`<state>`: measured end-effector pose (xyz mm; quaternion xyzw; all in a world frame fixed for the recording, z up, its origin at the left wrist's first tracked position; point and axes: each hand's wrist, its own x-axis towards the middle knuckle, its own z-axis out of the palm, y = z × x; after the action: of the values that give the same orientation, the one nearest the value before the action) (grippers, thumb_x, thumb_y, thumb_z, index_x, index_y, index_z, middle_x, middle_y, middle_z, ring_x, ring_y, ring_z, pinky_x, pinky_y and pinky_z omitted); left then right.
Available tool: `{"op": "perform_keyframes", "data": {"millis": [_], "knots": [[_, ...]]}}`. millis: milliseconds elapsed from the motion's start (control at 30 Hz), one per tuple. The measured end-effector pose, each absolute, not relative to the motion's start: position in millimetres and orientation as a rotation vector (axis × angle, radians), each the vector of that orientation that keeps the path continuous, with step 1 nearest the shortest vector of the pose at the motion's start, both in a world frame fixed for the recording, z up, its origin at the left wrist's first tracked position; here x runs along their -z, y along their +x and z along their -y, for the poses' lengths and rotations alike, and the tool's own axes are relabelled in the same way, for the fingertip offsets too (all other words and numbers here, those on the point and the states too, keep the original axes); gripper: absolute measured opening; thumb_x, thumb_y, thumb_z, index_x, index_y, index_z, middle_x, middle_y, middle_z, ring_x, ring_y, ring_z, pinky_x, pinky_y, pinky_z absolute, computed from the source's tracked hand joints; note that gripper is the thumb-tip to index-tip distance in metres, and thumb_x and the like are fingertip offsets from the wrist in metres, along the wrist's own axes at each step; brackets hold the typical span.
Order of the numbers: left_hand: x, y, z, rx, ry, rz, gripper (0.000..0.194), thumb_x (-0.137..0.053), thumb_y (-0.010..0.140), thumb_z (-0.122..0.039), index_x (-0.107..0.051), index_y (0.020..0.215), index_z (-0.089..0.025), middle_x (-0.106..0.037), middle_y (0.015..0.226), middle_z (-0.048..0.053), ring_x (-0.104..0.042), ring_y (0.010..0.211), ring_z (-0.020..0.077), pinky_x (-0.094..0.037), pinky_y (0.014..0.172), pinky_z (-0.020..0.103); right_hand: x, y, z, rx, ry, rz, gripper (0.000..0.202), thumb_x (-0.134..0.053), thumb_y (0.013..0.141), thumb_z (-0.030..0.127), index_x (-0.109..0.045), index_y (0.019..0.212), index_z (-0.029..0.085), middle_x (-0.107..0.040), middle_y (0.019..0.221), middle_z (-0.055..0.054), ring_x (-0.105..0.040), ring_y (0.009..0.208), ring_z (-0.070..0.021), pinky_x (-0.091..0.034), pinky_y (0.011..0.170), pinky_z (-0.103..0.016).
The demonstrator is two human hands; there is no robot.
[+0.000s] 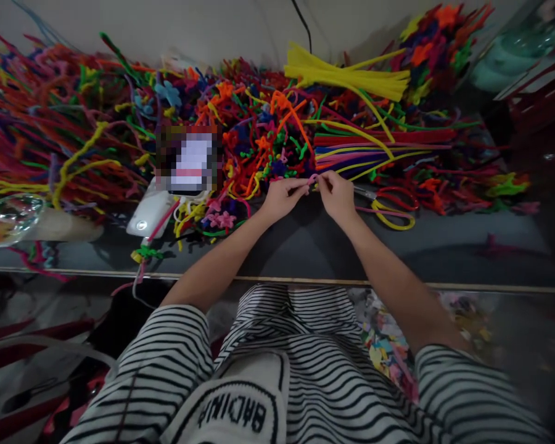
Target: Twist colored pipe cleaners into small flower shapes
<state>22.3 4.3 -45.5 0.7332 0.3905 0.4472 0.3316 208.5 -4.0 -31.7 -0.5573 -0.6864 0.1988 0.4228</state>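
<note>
Both hands meet over the dark table, near the middle of the head view. My left hand is closed in a pinch on a small pink-purple pipe cleaner piece. Fingers of my right hand pinch the same piece from the other side. Its exact shape is too small to tell. Just right of my right hand lie scissors with red and yellow handles. Behind the hands is a bundle of straight coloured pipe cleaners, and a yellow bundle rests farther back.
Heaps of tangled pipe cleaners cover the table's back and left. A phone leans above a white device with a cable. A clear-lidded cup lies at the left. The table's front edge runs beneath my forearms.
</note>
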Motion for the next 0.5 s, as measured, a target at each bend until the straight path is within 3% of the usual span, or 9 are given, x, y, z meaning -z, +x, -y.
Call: {"op": "perform_keyframes", "data": {"millis": [267, 500], "knots": [[50, 24, -17, -1.269, 2.28, -0.954, 0.025, -0.064, 0.102, -0.029, -0.084, 0.116, -0.021, -0.084, 0.089, 0.004, -0.074, 0.075, 0.0131, -0.056, 0.072, 0.025, 28, 208, 4, -0.807, -1.292, 1.669, 0.026, -0.056, 0.099, 0.037, -0.067, 0.082, 0.019, -0.071, 0.071, -0.003, -0.062, 0.062, -0.0145, -0.045, 0.068, -0.029], [53, 27, -18, -1.356, 2.503, -1.0, 0.032, -0.053, 0.11, -0.033, -0.081, 0.121, -0.02, -0.08, 0.081, 0.003, -0.065, 0.07, 0.0123, -0.052, 0.072, 0.026, 29, 213, 1, -0.986, -1.24, 1.635, 0.029, -0.06, 0.092, 0.045, -0.069, 0.081, 0.019, -0.072, 0.072, -0.002, -0.057, 0.056, -0.0124, -0.042, 0.058, -0.027]]}}
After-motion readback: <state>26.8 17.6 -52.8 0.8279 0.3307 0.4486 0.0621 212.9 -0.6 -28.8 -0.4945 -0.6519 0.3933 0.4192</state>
